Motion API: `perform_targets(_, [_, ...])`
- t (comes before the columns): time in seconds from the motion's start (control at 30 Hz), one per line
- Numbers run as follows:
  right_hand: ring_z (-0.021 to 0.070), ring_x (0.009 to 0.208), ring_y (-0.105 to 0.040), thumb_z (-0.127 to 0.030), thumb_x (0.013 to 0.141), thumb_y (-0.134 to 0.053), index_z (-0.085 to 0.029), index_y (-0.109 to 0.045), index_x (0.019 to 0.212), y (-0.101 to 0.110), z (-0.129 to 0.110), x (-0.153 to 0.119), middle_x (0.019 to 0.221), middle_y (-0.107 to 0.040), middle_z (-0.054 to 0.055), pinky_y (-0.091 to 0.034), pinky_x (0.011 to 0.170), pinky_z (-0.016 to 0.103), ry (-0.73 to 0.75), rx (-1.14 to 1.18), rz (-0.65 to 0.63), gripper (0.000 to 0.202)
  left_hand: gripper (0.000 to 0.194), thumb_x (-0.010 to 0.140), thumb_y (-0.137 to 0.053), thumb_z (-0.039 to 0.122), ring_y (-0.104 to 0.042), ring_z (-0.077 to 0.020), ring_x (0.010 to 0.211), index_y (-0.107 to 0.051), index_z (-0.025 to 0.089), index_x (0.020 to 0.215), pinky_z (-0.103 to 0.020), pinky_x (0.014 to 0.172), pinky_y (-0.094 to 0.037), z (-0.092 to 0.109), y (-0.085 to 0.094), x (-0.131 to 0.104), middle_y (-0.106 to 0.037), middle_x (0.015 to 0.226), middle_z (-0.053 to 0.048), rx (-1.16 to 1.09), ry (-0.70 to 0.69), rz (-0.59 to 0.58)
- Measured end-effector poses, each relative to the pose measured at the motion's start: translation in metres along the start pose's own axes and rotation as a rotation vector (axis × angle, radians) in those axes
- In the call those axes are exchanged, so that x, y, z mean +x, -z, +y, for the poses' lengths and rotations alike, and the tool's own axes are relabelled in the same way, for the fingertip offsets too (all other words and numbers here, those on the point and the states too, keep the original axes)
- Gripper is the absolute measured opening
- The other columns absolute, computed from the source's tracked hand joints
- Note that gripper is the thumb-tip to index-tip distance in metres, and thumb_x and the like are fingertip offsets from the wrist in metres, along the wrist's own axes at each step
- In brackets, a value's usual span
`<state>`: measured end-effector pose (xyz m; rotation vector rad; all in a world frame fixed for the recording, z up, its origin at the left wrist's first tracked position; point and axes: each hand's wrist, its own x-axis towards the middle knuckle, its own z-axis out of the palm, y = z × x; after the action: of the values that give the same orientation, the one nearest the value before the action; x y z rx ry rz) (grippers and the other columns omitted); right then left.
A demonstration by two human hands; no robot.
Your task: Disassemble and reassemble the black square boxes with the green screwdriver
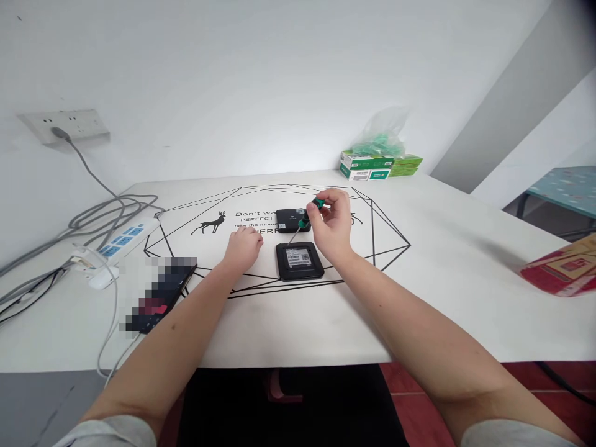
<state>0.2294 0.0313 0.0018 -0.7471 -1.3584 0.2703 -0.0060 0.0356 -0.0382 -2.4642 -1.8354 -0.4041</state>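
Wall socket: mounted at far left, with one dark plug inserted.
Power strip: white with blue outlets, surrounded by looped grey cables.
Phone: dark, laid on the white table, partly obscured by pixelation.
Green-and-white boxes: placed near the wall, topped by a clear plastic bag.
Red package: cut off at the right edge.
Blue table: partly seen behind, at right.

My single view looks forward and down from the wearer's head, above the tabletop's near edge, close over the forearms.
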Motion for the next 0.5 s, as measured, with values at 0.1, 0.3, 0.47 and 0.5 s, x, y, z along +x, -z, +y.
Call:
perform_targets(0.1, [0.021,0.105,-0.06,-0.029,0.096,-0.065,-0.028,-0.059,0.11,0.0008,0.0022,0.0007,0.115,-0.057,0.005,-0.056,0.081,0.038,0.001,-0.019,-0.015,0.015,0.029,0.105,-0.052,0.018,-0.061,-0.0364,0.122,-0.082,0.02,0.101,-0.051,0.099,-0.05,-0.0033,0.0008,-0.0011,-0.076,0.123,-0.015,0.063,0.01,-0.024])
perform_targets(0.3, [0.0207,0.105,-0.061,-0.03,0.097,-0.064,-0.028,-0.059,0.111,0.0028,0.0036,0.0015,0.115,-0.057,0.005,-0.058,0.082,0.039,0.014,-0.042,-0.021,0.015,0.03,0.105,-0.05,0.02,-0.061,-0.0367,0.121,-0.08,0.021,0.1,-0.051,0.1,-0.047,-0.005,0.0028,-0.0022,-0.075,0.121,-0.017,0.092,0.023,-0.076])
perform_targets(0.47, [0.0206,0.104,-0.061,-0.029,0.097,-0.063,-0.028,-0.058,0.11,0.0027,0.0032,0.0011,0.114,-0.057,0.005,-0.058,0.081,0.038,0.034,-0.059,-0.038,0.014,0.028,0.103,-0.05,0.018,-0.065,-0.0332,0.111,-0.077,0.022,0.098,-0.05,0.102,-0.043,-0.0059,0.0031,-0.0015,-0.075,0.108,-0.015,0.073,0.041,-0.101])
perform_targets(0.5, [0.0207,0.105,-0.061,-0.029,0.097,-0.063,-0.028,-0.058,0.11,0.0025,0.0031,0.001,0.114,-0.057,0.005,-0.058,0.08,0.037,0.037,-0.064,-0.042,0.014,0.027,0.102,-0.05,0.018,-0.065,-0.0328,0.11,-0.076,0.022,0.099,-0.05,0.102,-0.042,-0.0061,0.003,-0.0013,-0.075,0.106,-0.015,0.067,0.042,-0.106])
